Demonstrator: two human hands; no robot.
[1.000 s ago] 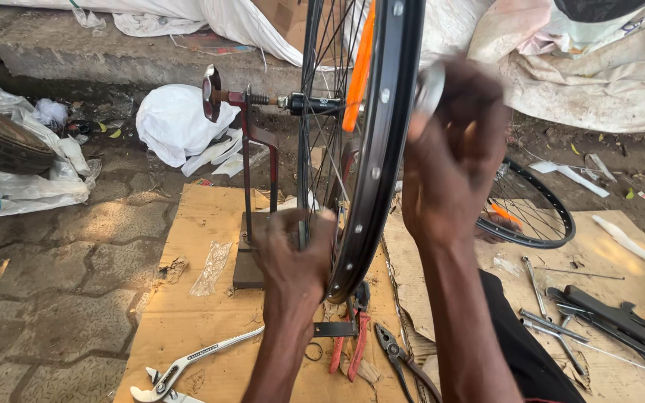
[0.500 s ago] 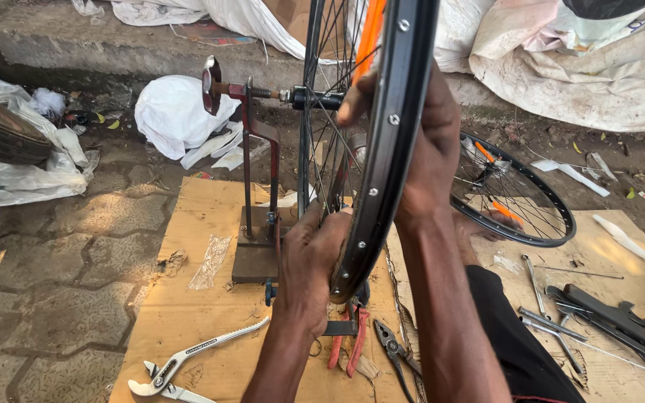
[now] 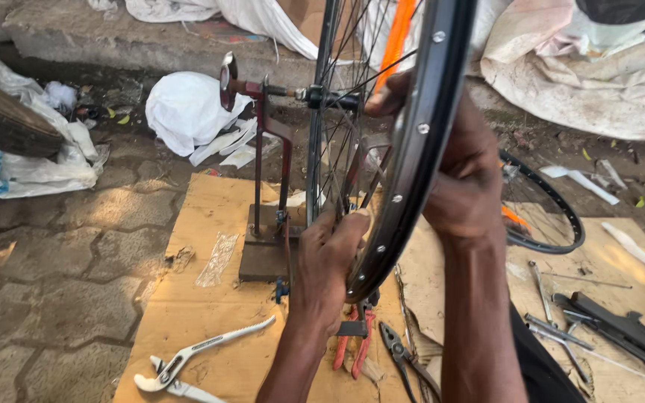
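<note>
The spokes (image 3: 337, 149) and the red stand (image 3: 270, 172) block the way left of the rim (image 3: 412, 164); bare cardboard (image 3: 210, 321) lies open beside the white pliers (image 3: 195, 358).

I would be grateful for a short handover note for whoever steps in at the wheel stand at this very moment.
Left hand: gripping the lower part of the black wheel rim, fingers among the spokes.
Right hand: reaching round the rim from the far side, fingers near the spokes below the hub.
The wheel sits upright in the dark red stand on the cardboard sheet.
Tools lie unused on the cardboard: white-handled pliers, red-handled pliers, dark pliers.
A second rim lies on the ground to the right.
Done or left: cannot be judged from this view.
</note>
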